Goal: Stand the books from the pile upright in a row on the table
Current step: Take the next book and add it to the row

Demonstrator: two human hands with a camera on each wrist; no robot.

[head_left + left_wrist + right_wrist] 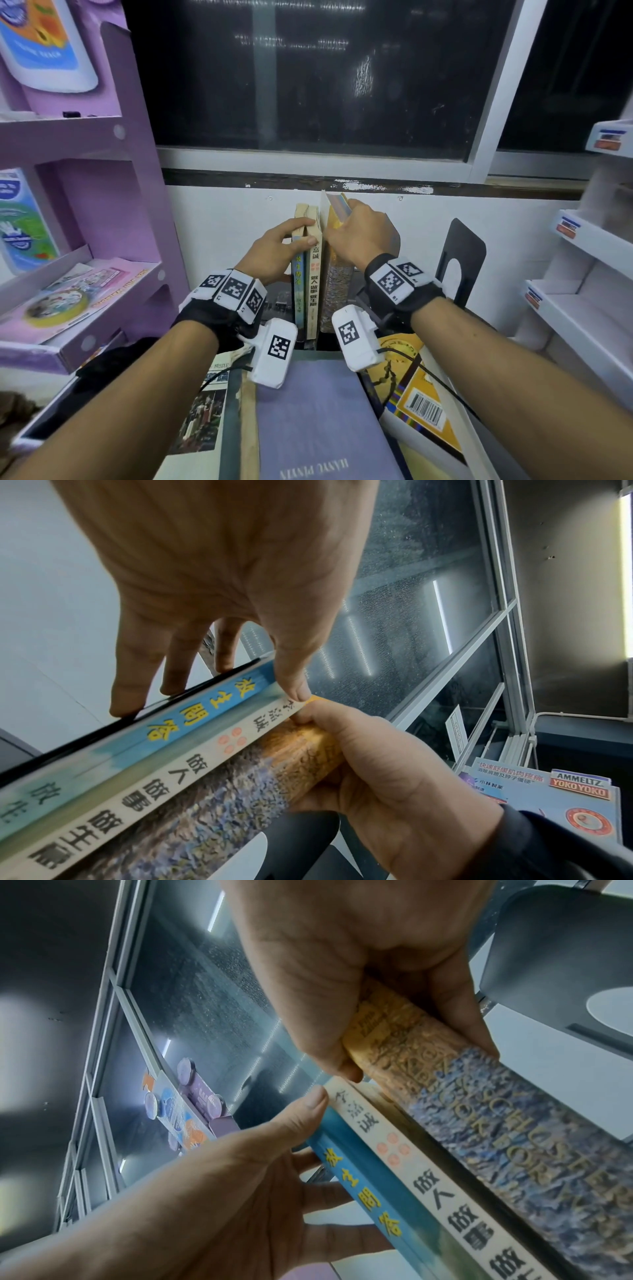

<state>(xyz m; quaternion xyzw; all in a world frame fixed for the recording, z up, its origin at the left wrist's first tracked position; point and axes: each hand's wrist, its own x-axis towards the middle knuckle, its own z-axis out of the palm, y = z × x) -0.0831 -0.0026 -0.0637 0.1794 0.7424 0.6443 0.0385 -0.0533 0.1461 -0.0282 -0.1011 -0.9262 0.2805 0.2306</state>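
Note:
Three books stand upright against the white wall: a blue-spined one (pixel 299 298), a cream-spined one (pixel 313 291) and a thick one with a yellow and speckled blue spine (pixel 337 294). My left hand (pixel 301 231) pinches the two thin books near their tops, with the thumb (pixel 296 691) on the cream spine (pixel 192 772) and the fingers (pixel 126 696) on the left side. My right hand (pixel 342 222) grips the top of the thick book (pixel 479 1123), thumb on its left face beside the cream book. The pile lies flat in front, with a purple book (pixel 318 421) on top.
A black metal bookend (pixel 462 260) stands just right of the row. A yellow book with a barcode (pixel 421 404) and a photo-covered book (pixel 202 411) lie in the pile. A purple display rack (pixel 113 205) flanks the left and white shelves (pixel 582 308) the right.

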